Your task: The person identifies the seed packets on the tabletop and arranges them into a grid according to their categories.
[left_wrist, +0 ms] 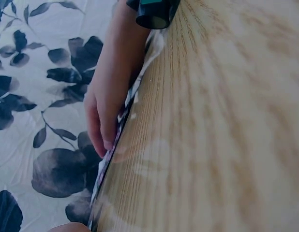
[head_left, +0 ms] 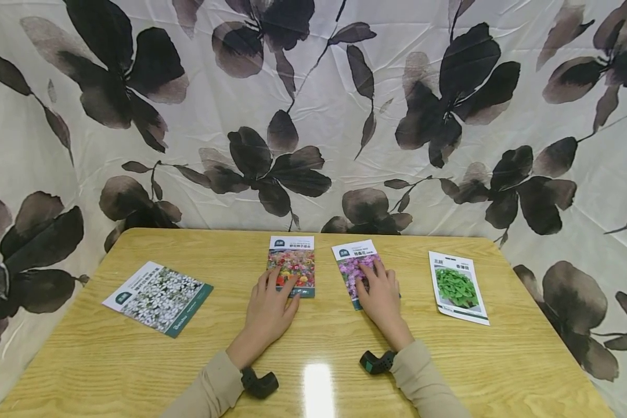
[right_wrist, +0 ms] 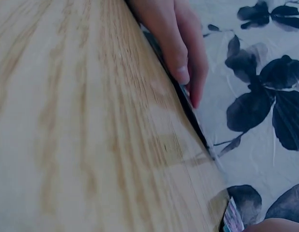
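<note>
My left hand (head_left: 269, 305) rests on the lower part of a seed packet with red and yellow flowers (head_left: 300, 264), fingers spread and relaxed. On the right, my right hand (head_left: 380, 295) lies over a seed packet with purple flowers (head_left: 349, 267), covering its lower right. Both packets lie face up near the table's far edge. In the left wrist view the right hand (left_wrist: 108, 96) appears side-on, its fingertips down on a packet seen nearly edge-on. The right wrist view shows the left hand (right_wrist: 181, 48) likewise, with the purple packet's edge (right_wrist: 232, 220) at the bottom.
A white-flower seed packet (head_left: 162, 296) lies tilted at the left of the wooden table (head_left: 313, 337). At the right lies a green-leaf seed packet (head_left: 457, 287). Behind the table hangs a floral cloth (head_left: 345, 98). Each wrist bears a black camera (head_left: 259, 383).
</note>
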`<state>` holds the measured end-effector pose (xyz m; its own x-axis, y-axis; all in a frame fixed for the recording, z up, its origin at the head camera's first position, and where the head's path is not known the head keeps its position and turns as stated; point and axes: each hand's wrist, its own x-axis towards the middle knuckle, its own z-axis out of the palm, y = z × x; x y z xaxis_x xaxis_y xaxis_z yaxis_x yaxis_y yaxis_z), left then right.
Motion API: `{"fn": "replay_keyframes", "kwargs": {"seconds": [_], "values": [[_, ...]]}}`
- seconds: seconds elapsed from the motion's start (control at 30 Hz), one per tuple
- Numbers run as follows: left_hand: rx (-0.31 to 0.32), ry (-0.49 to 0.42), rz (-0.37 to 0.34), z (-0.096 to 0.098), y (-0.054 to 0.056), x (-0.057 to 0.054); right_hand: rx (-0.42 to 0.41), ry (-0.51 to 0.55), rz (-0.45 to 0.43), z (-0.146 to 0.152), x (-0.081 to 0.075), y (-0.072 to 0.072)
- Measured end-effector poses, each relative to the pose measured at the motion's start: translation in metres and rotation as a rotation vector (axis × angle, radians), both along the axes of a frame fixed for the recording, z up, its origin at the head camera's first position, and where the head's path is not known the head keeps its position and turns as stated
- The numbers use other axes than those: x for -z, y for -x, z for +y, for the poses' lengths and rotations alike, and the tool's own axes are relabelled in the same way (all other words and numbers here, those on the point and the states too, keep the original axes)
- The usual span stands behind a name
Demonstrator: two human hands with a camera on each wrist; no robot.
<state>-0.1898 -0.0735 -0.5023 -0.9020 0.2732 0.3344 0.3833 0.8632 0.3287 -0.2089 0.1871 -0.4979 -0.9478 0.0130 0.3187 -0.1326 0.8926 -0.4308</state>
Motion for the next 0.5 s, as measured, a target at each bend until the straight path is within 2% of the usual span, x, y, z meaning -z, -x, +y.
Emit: {"fn": "replay_keyframes", "kwargs": {"seconds": [0.3, 0.5], "values": [[0.001, -0.003, -0.011, 0.000, -0.001, 0.001, 0.020, 0.026, 0.006, -0.001, -0.001, -0.002], [-0.004, -0.002, -0.003, 0.000, -0.001, 0.000, -0.069, -0.044, -0.114, 0.002, -0.010, -0.003]]}}
